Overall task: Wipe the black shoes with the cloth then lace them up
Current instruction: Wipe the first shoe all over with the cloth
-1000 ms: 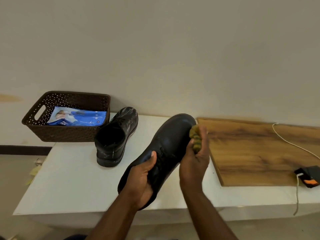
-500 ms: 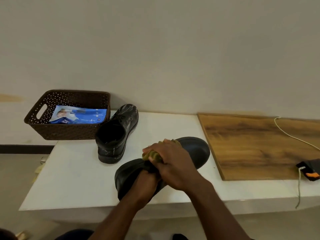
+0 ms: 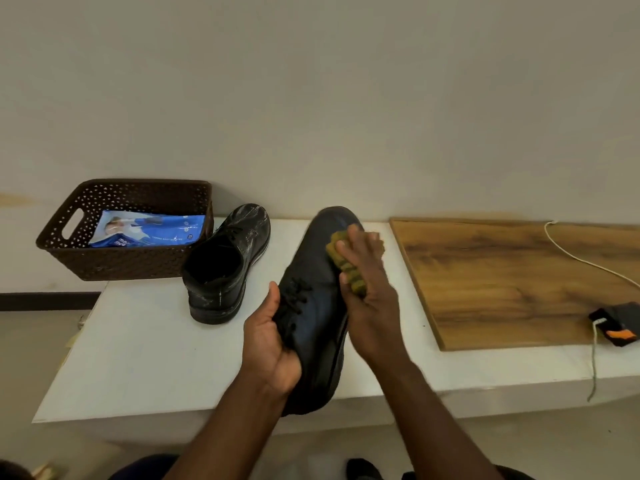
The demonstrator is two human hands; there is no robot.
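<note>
My left hand (image 3: 268, 336) grips a black shoe (image 3: 317, 306) at its laced middle and heel, holding it above the white table (image 3: 145, 358) with the toe pointing away and up. My right hand (image 3: 370, 296) presses a bunched olive-yellow cloth (image 3: 341, 258) against the right side of the shoe's toe. A second black shoe (image 3: 225, 263) stands on the table to the left, opening toward me, with whitish streaks on its leather.
A brown perforated basket (image 3: 104, 261) holding a blue packet (image 3: 149, 230) sits at the table's back left. A wooden board (image 3: 519, 282) lies on the right, with a white cable (image 3: 581, 261) and a black-and-orange device (image 3: 618, 323) near its right edge.
The held shoe has been lifted and tilted toe-up again. My right hand with the cloth has slid from the shoe's middle up to the right side of the toe.
</note>
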